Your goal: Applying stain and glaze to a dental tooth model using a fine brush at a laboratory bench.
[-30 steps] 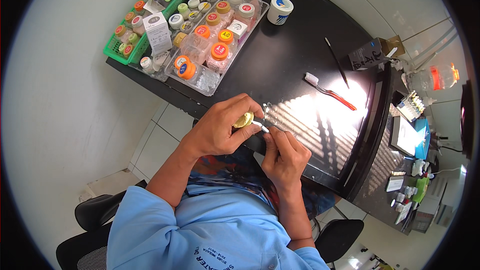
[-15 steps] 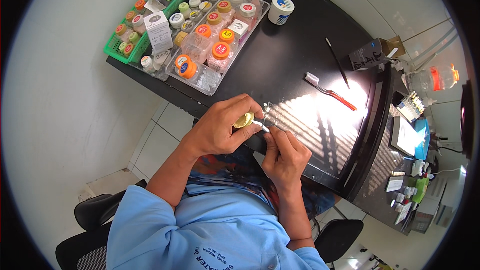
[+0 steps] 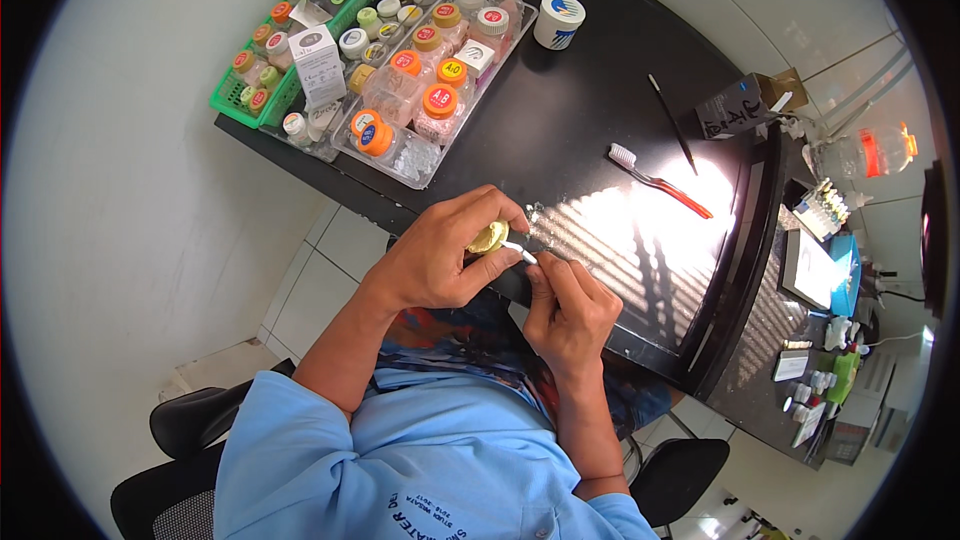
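My left hand (image 3: pixel 435 252) is closed around a pale yellow lump that looks like plaster (image 3: pixel 488 238), held just over the near edge of the black table. Its thumb and fingers hide most of the lump. Beside it, my right hand (image 3: pixel 575 315) pinches a small white stick-like piece (image 3: pixel 522 252) between thumb and fingertips. The upper end of this piece meets the lump near my left thumb; whether it is fixed there I cannot tell. Light crumbs (image 3: pixel 537 216) lie on the table just beyond my hands.
Several orange-lidded jars stand in a clear tray (image 3: pixel 425 183) at the far left, next to a green basket (image 3: pixel 222 100). A white tub (image 3: pixel 560 22), a red toothbrush (image 3: pixel 662 183) and a thin black stick (image 3: pixel 672 125) are on the table (image 3: pixel 560 120). A dark box (image 3: pixel 733 108) stands at right.
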The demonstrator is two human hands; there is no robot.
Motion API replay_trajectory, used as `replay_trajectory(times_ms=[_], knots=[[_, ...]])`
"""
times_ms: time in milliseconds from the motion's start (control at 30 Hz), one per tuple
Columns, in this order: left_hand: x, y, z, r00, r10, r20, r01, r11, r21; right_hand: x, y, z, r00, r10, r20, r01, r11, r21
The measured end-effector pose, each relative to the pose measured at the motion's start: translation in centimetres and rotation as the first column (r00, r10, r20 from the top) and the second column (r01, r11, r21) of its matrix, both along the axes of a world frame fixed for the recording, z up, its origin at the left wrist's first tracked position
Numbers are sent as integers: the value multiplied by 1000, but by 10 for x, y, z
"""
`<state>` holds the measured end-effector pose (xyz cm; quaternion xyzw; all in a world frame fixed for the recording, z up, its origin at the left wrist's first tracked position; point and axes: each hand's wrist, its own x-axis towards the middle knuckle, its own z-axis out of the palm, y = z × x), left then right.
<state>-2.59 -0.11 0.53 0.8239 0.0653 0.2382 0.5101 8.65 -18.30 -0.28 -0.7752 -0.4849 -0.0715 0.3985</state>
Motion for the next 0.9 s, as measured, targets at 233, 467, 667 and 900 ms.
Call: replay_trajectory(times_ms=[233,467,667,900], knots=[[-1,0,0,999,2,-32,-2,1000,4,0,0,1,1000,-5,4,5,1000,-11],[-1,-2,3,999,0,-32,0,1000,-13,0,1,-2,1000,-13,-4,13,1000,5],[-3,-1,10,998,-11,-69,10,1000,-19,1,0,0,1000,7,-5,-7,1000,3],[-1,0,-1,1000,7,5,-7,1000,-8,0,0,1,1000,-2,-8,2,1000,-10]])
